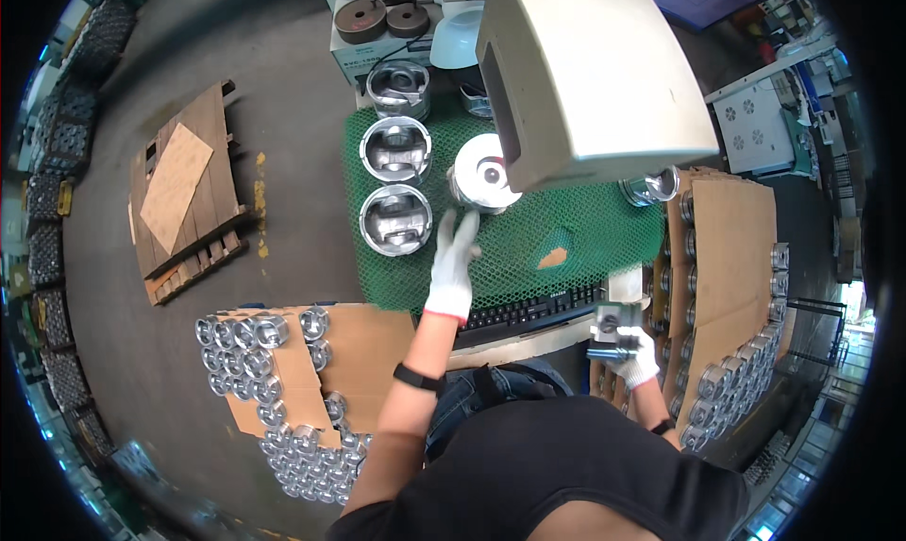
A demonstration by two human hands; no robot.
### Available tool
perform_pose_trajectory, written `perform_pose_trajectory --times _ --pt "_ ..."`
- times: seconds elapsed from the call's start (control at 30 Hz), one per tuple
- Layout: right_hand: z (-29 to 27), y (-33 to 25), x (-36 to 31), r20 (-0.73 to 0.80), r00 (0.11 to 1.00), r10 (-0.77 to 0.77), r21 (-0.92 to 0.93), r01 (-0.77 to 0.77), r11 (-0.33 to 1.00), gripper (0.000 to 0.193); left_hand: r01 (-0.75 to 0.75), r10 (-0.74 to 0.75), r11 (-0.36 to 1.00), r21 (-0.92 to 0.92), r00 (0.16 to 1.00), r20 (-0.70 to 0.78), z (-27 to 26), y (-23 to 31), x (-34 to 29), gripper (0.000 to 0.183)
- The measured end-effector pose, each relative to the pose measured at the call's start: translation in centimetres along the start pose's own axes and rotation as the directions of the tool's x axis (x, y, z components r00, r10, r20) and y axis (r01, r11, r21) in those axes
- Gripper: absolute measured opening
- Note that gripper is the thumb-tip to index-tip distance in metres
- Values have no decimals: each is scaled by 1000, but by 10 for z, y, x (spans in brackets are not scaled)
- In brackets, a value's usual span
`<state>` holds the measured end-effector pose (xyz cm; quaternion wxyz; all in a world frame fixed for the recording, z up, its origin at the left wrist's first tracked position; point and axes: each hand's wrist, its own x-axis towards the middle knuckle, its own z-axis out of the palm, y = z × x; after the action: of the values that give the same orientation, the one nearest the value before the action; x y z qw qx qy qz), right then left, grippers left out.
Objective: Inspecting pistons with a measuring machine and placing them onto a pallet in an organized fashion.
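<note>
My left hand, in a white glove, reaches over a green mesh mat. Its fingers are stretched out and hold nothing; the tips are close to a piston with a bright round top, and I cannot tell whether they touch it. Low on the right, my gloved right hand is closed on another metal piston, held off the mat beside the keyboard. Left of the bright piston, three pistons stand in a column, the nearest piston showing its hollow underside.
A beige monitor housing overhangs the mat. A black keyboard lies along its near edge. Stacked pistons with cardboard sheets stand on the right, more with cardboard at lower left. Grinding wheels sit at the back. A wooden pallet lies on the floor.
</note>
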<state>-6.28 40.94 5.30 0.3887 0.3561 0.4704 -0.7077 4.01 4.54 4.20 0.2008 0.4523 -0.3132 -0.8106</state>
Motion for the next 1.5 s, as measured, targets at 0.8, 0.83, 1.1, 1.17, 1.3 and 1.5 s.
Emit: perform_pose_trajectory --times 0.8,0.83,1.1,1.17,1.3,1.5 --pt "325 20 111 531 811 -246 -538 547 642 18 -50 52 998 30 995 -79 -209 -89 -147 103" --pt "327 20 117 529 807 -263 -579 570 583 18 -7 -1 999 -46 986 -168 -216 -82 -162 103" --pt "348 -5 105 636 767 -80 -724 630 282 31 -53 -60 977 -208 864 -499 -304 -98 -216 109" --pt "354 -9 89 672 728 -136 -735 678 3 46 -83 -20 979 -185 871 -491 -298 -92 -223 106" --pt "362 15 32 998 59 -23 -54 592 -804 76 -111 -6 966 -232 891 -454 -297 -97 -239 96" --pt "349 63 49 955 122 -269 -295 447 -844 73 -88 7 975 -203 929 -371 -300 -103 -248 61"
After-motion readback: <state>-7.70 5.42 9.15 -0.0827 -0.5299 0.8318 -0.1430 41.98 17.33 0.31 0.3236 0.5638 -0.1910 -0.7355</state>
